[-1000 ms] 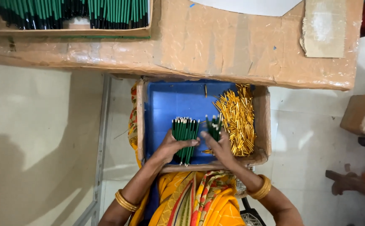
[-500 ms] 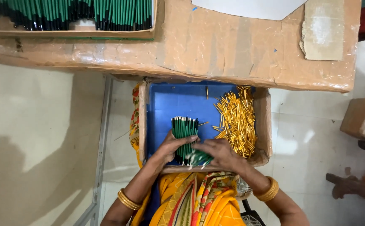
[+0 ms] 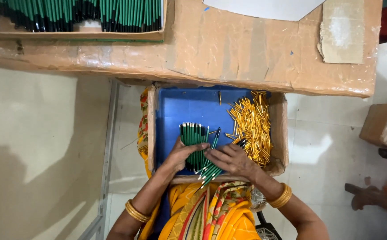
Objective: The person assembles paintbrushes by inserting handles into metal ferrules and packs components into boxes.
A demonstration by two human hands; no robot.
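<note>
1. My left hand (image 3: 181, 154) is closed round an upright bundle of green sticks (image 3: 192, 138), thumb and fingers wrapped about its lower part; the bundle stands in the blue tray (image 3: 180, 106) on my lap, its pale tips squared level at the top.
2. My right hand (image 3: 230, 159) lies flat, fingers together and stretched out, pressing on a second lot of loose green sticks (image 3: 209, 171). These splay at an angle over the tray's near edge and are not yet aligned with the bundle.
3. Judged progress: one bundle gathered and evened, a smaller lot under the right palm awaiting the same. One stray stick (image 3: 216, 135) leans just beside the bundle.
4. A heap of gold caps (image 3: 251, 129) fills the right side of the tray, untouched by either hand. No stick in view carries a cap, so capping appears not begun here.
5. Materials: sticks are thin, straight, glossy green with dark ends and light tips. Caps are small metallic tubes, bright and jumbled. The tray is smooth blue plastic set inside a worn cardboard box (image 3: 279, 133).
6. Above, a cardboard bench top (image 3: 229, 49), creased and tape-covered, carries a box of many more green sticks (image 3: 78, 15), packed in rows.
7. Gold bangles (image 3: 280, 196) on both wrists; yellow patterned cloth (image 3: 211, 213) beneath.
</note>
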